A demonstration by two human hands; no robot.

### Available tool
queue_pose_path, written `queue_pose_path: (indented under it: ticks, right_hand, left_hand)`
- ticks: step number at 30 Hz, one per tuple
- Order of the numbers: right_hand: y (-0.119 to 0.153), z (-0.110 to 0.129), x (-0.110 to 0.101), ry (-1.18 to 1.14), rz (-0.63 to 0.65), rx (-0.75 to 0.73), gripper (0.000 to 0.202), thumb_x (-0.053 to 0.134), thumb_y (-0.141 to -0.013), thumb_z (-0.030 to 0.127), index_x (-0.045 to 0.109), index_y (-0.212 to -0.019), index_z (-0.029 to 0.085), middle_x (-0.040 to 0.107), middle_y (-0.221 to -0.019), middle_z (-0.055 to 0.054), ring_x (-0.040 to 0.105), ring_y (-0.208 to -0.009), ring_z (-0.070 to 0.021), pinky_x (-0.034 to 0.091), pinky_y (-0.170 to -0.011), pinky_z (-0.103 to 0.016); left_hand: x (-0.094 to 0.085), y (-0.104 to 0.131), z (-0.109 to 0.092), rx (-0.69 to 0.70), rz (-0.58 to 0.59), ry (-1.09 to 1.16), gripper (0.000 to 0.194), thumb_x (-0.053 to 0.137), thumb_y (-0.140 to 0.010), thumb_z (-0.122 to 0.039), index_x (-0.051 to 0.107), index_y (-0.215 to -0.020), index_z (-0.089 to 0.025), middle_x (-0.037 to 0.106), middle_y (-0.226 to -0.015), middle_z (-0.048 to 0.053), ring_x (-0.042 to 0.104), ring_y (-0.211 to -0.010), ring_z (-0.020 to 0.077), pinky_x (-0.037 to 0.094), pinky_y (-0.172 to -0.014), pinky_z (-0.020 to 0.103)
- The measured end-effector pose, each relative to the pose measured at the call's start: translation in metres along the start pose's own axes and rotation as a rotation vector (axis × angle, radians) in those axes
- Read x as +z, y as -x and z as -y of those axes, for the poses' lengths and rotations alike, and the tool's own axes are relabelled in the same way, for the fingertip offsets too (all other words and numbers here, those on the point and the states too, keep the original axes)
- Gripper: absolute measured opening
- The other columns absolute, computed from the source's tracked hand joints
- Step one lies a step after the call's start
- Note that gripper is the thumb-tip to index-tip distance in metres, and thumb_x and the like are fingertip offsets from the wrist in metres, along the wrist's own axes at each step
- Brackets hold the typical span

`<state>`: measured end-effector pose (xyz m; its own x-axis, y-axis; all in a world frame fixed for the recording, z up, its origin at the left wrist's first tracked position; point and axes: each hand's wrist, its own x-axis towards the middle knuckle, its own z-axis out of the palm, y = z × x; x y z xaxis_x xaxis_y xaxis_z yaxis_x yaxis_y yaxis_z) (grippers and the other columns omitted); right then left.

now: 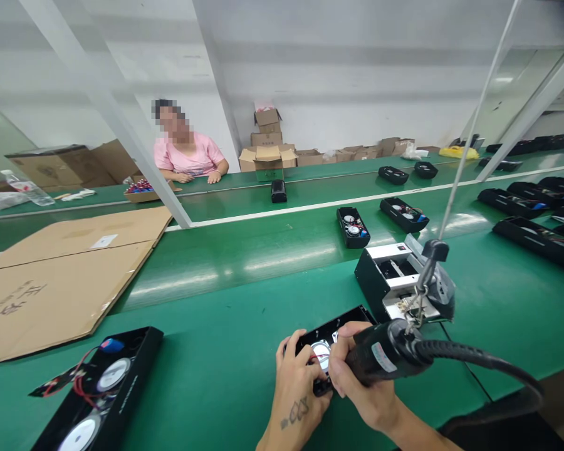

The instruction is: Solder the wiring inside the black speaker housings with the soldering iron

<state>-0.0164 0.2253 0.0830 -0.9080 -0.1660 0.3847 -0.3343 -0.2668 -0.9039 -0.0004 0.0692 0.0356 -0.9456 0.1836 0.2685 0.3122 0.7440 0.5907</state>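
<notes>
1. Black plastic makes up the case [328,330] between our hands; it lies open and aslant on the green table [225,363] right in front of us, with a round silvery speaker [319,349] and a red wire [316,356] inside.
2. Our left hand [299,381] is partly closed, its bent fingers over the case's left end; it appears to have hold of the case and to steady it.
3. Our right hand [360,394] is wrapped around a black electric screwdriver [378,357], which hangs from a cord [480,116] and leans over the case.
4. We judge the step in hand to be fastening something inside the case, near the speaker. Our fingers hide the screwdriver's tip, so we cannot tell what it touches.
5. In our view, the next move calls for a steady case, a squarely set tip and the red wire out of its way.
6. A matching case [134,382] lies well apart at our left; a small machine [407,282] stands just beyond the held one.
</notes>
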Motion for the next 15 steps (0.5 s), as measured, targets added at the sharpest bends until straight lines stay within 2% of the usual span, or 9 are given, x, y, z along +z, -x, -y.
queue_pose_path:
  ticks: [3, 11, 15]
  right_hand:
    - [-0.003, 0.002, 0.001, -0.019, 0.02, -0.044, 0.032, 0.06, -0.105, 0.021, 0.045, -0.131, 0.032, 0.055, -0.075, 0.007, 0.051, -0.055, -0.0095, 0.045, -0.055, -0.026]
    - [-0.009, 0.001, 0.009, 0.01, 0.021, -0.061, 0.026, 0.06, -0.104, 0.022, 0.047, -0.127, 0.029, 0.054, -0.073, 0.007, 0.047, -0.051, -0.008, 0.044, -0.051, -0.022]
    - [-0.019, 0.011, 0.007, 0.199, 0.075, -0.07, 0.023, 0.065, -0.097, 0.02, 0.053, -0.116, 0.024, 0.064, -0.077, 0.001, 0.062, -0.061, -0.0133, 0.055, -0.061, -0.026]
  left_hand:
    - [0.0, 0.0, -0.001, -0.011, 0.0, -0.013, 0.013, 0.076, -0.066, -0.016, 0.074, -0.071, -0.027, 0.07, -0.091, 0.001, 0.049, -0.144, 0.0377, 0.03, -0.119, 0.065]
    - [0.004, 0.003, -0.002, -0.013, -0.021, -0.033, 0.017, 0.074, -0.071, -0.018, 0.079, -0.077, -0.033, 0.073, -0.098, 0.003, 0.046, -0.146, 0.0376, 0.029, -0.12, 0.066]
    - [0.012, 0.005, 0.006, 0.007, -0.041, -0.074, 0.016, 0.074, -0.072, -0.023, 0.08, -0.083, -0.033, 0.074, -0.099, 0.004, 0.048, -0.143, 0.0374, 0.032, -0.119, 0.064]
